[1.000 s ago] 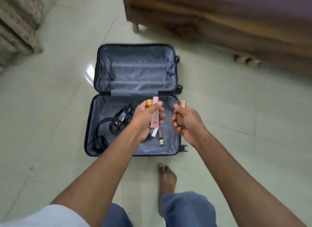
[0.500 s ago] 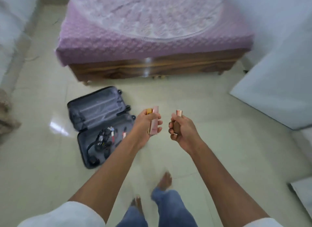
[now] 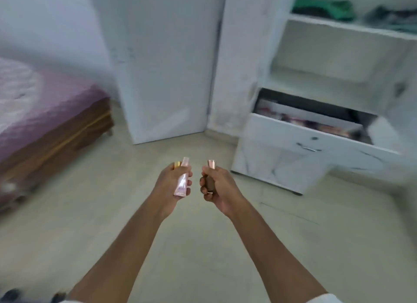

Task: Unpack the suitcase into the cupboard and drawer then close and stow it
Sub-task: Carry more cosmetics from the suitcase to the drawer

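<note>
My left hand is closed around a pink tube and a small gold-capped item. My right hand grips a brown bottle with a rose-gold cap. Both hands are held out over the floor. Ahead to the right stands the white cupboard with its drawer pulled open; blurred items lie inside it. The suitcase is out of sight except for a dark shape at the bottom left corner, too blurred to tell.
The open cupboard door stands ahead at centre. Folded clothes, green and dark, lie on the upper shelf. A bed with a purple cover fills the left side. Tiled floor lies between me and the cupboard.
The view has swung right, from the suitcase past the bed to the cupboard and open drawer. Both hands keep the same hold on their items.
</note>
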